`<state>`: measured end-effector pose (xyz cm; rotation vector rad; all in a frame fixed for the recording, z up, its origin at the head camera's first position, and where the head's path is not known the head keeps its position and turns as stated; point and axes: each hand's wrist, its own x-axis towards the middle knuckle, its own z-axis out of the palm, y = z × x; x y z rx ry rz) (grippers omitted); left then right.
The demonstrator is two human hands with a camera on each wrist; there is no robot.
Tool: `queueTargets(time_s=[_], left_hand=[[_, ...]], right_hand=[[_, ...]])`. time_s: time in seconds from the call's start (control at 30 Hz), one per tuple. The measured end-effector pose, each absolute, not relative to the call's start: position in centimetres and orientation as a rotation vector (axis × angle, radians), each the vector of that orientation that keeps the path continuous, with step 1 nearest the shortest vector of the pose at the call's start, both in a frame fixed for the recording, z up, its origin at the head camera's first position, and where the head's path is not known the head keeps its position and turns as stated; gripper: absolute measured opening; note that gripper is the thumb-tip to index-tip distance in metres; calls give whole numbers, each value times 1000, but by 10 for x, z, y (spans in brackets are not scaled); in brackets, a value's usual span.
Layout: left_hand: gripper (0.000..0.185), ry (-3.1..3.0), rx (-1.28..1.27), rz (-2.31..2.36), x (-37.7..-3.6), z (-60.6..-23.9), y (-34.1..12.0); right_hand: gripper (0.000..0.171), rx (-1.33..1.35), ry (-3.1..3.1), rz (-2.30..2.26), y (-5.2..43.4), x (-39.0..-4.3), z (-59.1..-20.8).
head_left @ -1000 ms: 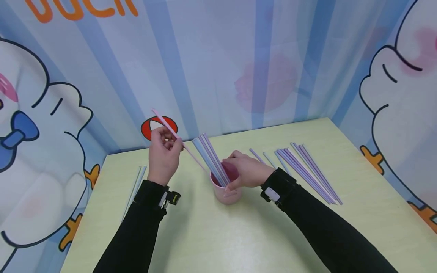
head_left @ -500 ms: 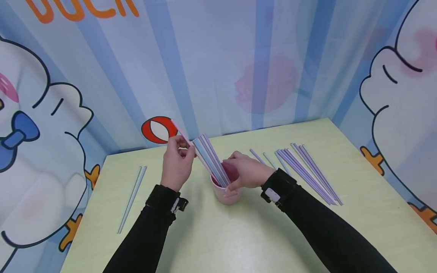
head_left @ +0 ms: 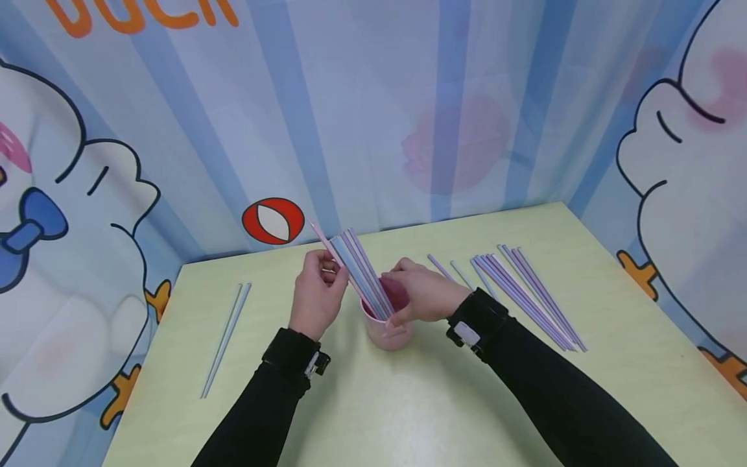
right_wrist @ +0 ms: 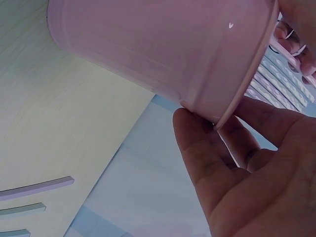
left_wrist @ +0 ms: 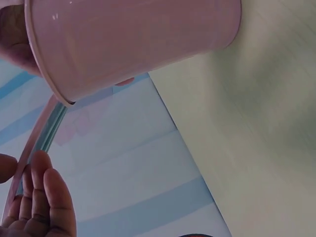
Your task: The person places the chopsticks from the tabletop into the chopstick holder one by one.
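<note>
In the head view my left hand (head_left: 317,295) pinches a slim pink straw (head_left: 321,236) between thumb and fingers. The straw slants down into a pink cup (head_left: 386,338), its lower end hidden inside. Beside it a bundle of blue and purple straws (head_left: 363,267) leans left in the same cup. My right hand (head_left: 428,293) grips the cup's rim on the right, thumb outside at the front; the right wrist view shows its fingers (right_wrist: 195,148) at the rim. The cup (left_wrist: 133,44) fills the top of the left wrist view, with the pink straw (left_wrist: 30,143) below.
Two pale blue straws (head_left: 226,340) lie on the left of the light wooden table (head_left: 350,415). Several purple and blue straws (head_left: 525,298) lie spread to the right, past my right hand. A striped cartoon curtain (head_left: 373,117) stands behind the table.
My left hand has moved right and down, bringing the pink straw from outside the cup's rim into the cup, against the bundle. My right hand and the cup stay put.
</note>
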<state>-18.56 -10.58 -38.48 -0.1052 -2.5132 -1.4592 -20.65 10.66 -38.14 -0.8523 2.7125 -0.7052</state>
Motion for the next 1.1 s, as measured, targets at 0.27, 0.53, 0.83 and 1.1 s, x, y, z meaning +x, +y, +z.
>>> queueTargets(time_s=[0.27, 0.53, 0.83, 1.1], left_hand=[[32, -2564, -85, -1466, -184, -397, -102], [31, -2591, -91, -1440, -182, -405, -99], [33, -2607, -105, -1419, -181, -406, -97], [32, -2624, -105, -1411, -180, -407, -99]], right_hand=[[84, -863, 2715, -694, 107, -206, -381], [85, -878, 2712, -707, 107, -207, -383], [86, -911, 2721, -711, 108, -207, -383], [85, -907, 2724, -700, 107, -206, -383]])
